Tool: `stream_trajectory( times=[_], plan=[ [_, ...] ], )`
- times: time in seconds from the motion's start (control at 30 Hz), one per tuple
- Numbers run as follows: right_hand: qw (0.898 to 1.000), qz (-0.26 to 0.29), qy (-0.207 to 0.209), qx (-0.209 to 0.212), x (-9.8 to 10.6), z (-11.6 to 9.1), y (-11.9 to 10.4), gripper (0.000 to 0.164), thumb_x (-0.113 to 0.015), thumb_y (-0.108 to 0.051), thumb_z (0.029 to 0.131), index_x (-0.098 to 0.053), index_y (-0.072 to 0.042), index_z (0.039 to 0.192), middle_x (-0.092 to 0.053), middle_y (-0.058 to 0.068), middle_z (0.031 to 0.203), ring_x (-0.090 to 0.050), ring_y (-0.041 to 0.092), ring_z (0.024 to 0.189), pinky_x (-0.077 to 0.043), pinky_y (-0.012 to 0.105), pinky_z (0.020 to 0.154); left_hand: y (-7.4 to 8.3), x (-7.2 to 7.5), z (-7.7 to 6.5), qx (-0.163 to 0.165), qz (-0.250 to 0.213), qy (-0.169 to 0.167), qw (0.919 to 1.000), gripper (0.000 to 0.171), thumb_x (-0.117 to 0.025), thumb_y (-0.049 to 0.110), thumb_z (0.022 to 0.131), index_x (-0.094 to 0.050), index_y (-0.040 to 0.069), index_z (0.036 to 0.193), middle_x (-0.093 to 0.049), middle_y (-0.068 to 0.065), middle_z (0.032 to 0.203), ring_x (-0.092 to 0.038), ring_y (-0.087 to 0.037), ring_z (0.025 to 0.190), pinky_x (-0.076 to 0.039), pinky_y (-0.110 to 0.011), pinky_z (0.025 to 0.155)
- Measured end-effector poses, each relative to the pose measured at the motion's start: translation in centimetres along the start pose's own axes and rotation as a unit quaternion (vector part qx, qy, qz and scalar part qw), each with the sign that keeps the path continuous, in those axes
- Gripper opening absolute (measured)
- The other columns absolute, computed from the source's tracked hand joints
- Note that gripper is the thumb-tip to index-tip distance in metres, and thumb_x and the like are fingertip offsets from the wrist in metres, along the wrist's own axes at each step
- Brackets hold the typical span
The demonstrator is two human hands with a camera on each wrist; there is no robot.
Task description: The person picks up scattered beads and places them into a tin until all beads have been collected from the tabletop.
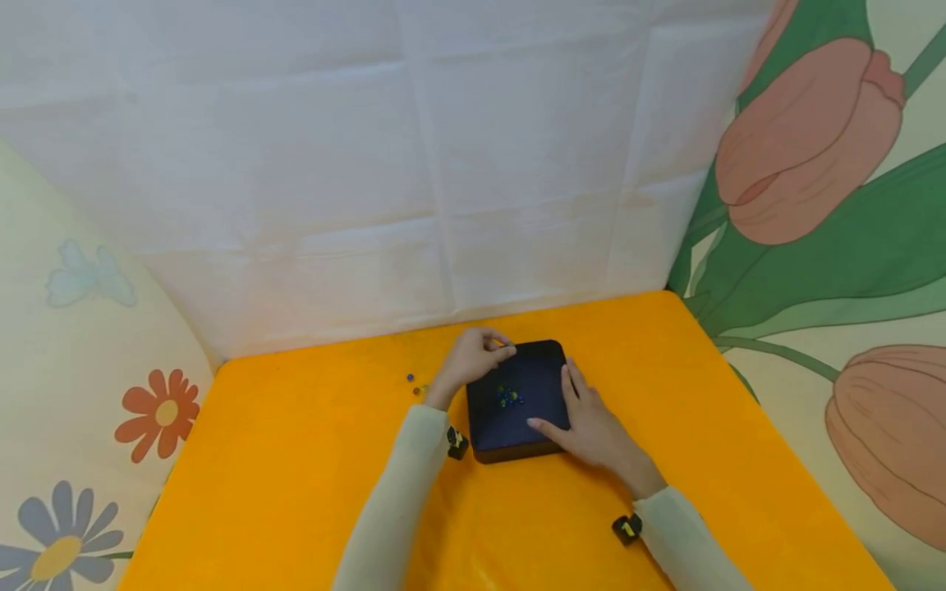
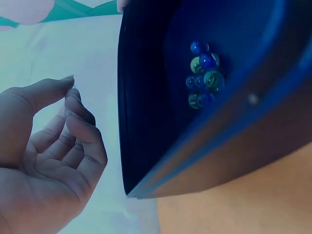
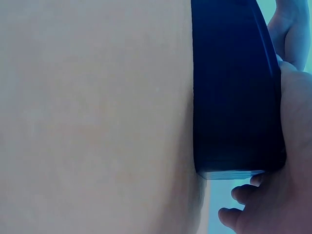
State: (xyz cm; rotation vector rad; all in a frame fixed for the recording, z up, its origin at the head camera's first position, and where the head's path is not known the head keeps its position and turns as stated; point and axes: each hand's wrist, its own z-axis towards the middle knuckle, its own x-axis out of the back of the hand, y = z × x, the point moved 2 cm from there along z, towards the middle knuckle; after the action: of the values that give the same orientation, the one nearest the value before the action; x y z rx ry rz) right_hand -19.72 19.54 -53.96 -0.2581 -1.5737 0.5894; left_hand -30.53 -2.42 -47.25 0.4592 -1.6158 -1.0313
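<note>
A dark square tray (image 1: 528,427) with raised walls lies on the orange tabletop. Inside it is a cluster of blue and yellow-green glass marbles (image 2: 207,80). At the tray's far left corner, my left hand (image 1: 473,357) pinches thumb and index fingertips together around a small marble, mostly hidden, only a glint showing between the tips. My right hand (image 1: 594,427) grips the tray's right side, thumb over the rim and the other fingers along the outer wall.
A few loose marbles, a blue marble (image 1: 410,377) among them, lie on the orange tabletop (image 1: 296,460) left of my left wrist. A white cloth (image 1: 332,205) hangs behind the table's far edge. Flower-printed cloths flank both sides.
</note>
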Motion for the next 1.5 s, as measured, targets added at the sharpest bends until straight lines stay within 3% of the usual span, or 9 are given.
stream_trajectory(
  times=[0.17,0.47,0.8,1.5],
  plan=[
    [1.000,0.006,-0.003,-0.004,0.1,-0.1,-0.1,0.121,-0.052,-0.084,0.092,-0.001,-0.005,0.169,0.006,0.014,0.178,-0.026,0.050,0.158,-0.037,0.066,0.119,0.2,-0.6,0.7,-0.008,-0.004,-0.012,0.9999,0.030,-0.072,0.029,0.102,-0.073,0.006,0.122,-0.076,-0.024,0.107,-0.074,-0.043,0.095,-0.058,-0.031,0.069],
    [1.000,0.010,-0.002,0.001,0.3,-0.3,-0.2,0.118,-0.054,-0.080,0.094,-0.001,-0.005,0.169,0.006,0.015,0.178,-0.027,0.051,0.157,-0.038,0.067,0.118,0.6,-2.0,1.8,-0.020,0.020,-0.012,0.9995,0.028,-0.072,0.029,0.101,-0.074,0.008,0.119,-0.075,-0.012,0.096,-0.075,-0.038,0.089,-0.057,-0.028,0.067],
    [1.000,0.008,0.003,0.005,0.1,-0.2,-0.1,0.118,-0.053,-0.080,0.094,-0.001,-0.005,0.169,0.006,0.015,0.178,-0.027,0.052,0.157,-0.040,0.067,0.116,0.8,-2.9,2.7,-0.022,0.023,-0.014,0.9994,0.023,-0.072,0.027,0.101,-0.074,0.008,0.114,-0.074,-0.011,0.092,-0.074,-0.036,0.087,-0.055,-0.028,0.065],
    [1.000,0.014,0.010,0.012,-0.4,0.1,0.1,0.116,-0.053,-0.079,0.095,-0.002,-0.005,0.169,0.006,0.014,0.178,-0.026,0.049,0.158,-0.037,0.066,0.119,0.0,-3.5,3.2,-0.015,0.028,-0.028,0.9991,0.019,-0.071,0.026,0.102,-0.078,0.012,0.112,-0.075,-0.010,0.095,-0.072,-0.031,0.085,-0.056,-0.028,0.068]
  ],
)
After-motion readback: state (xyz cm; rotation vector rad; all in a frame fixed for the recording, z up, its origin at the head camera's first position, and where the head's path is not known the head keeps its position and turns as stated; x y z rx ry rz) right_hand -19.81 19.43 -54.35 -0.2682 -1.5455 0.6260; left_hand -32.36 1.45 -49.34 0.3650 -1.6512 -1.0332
